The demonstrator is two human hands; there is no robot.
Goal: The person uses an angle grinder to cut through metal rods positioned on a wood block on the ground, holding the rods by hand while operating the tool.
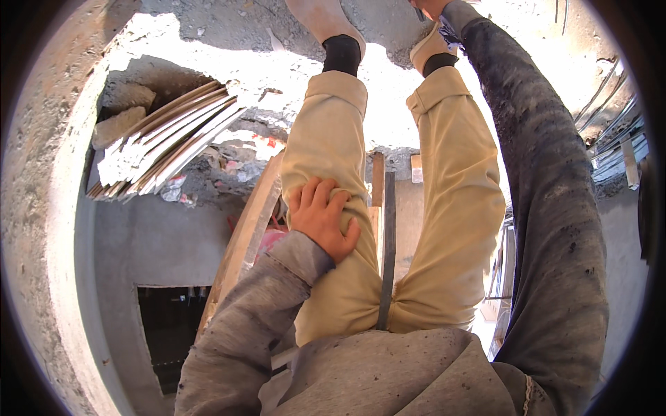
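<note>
Trousers [454,187], tan and cuffed, lie under the left hand [324,218], which rests open-fingered on the left leg, grasping nothing. The right hand [431,7] reaches to the upper edge near the right shoe [429,47], too cut off to tell whether it grips anything. Left of the legs, a plank [239,243] slants upward and strips [170,142] lie stacked on rubble; a dark strap [388,243] runs between the legs.

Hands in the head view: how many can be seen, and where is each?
2: the left hand rests on the left trouser leg; the right hand is at the top edge, near the right foot, partly out of frame.
</note>
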